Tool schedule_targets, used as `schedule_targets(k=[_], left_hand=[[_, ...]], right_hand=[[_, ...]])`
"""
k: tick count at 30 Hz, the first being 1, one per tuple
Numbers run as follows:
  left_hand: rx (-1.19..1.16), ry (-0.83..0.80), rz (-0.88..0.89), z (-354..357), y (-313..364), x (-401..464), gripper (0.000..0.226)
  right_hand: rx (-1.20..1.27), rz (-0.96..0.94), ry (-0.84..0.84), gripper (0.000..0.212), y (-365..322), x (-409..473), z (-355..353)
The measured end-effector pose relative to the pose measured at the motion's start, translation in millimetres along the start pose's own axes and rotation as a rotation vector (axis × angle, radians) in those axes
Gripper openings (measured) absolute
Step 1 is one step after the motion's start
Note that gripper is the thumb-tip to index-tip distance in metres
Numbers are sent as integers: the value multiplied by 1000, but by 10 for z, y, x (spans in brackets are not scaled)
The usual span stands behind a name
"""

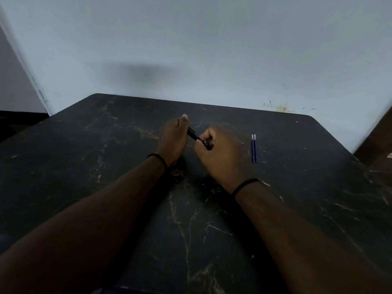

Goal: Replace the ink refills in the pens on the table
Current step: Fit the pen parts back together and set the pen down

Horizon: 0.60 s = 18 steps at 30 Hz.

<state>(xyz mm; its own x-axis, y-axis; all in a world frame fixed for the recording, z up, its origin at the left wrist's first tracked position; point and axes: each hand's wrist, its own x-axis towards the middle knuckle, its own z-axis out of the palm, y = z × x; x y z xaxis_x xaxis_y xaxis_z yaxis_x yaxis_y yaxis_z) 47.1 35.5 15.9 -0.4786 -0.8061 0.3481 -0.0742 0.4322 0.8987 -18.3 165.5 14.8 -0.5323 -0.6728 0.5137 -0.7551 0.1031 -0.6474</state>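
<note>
A black pen (193,135) is held above the middle of the dark marble-patterned table (106,145), slanting from upper left to lower right. My left hand (174,139) grips its far end, thumb pointing away from me. My right hand (220,153) curls round the near end, and a small metal-looking part shows at its fingertips. Two blue ink refills (254,148) with pale tips lie side by side on the table, to the right of my right hand. Most of the pen is hidden inside my hands.
A pale wall (212,60) rises right behind the table's far edge. A dark wooden edge (377,141) stands at the far right. The floor drops away dark at the left.
</note>
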Motion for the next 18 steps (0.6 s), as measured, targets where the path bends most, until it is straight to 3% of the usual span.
schedule_targets(k=[6,9,12,18], left_hand=[[-15,-38,137,-17,27,7,43],[-108,-30,126,-8,47,21,46],[-178,-32,41,-17,18,29,51],[76,-12,43,-25,-52,41,42]], right_hand=[[-163,-9,-191,21,-77,85,12],[-61,39,-259,27,-86,88,32],[-64,96,-173,30,12,111,12],[-165,235,25,39,263,194,-39]])
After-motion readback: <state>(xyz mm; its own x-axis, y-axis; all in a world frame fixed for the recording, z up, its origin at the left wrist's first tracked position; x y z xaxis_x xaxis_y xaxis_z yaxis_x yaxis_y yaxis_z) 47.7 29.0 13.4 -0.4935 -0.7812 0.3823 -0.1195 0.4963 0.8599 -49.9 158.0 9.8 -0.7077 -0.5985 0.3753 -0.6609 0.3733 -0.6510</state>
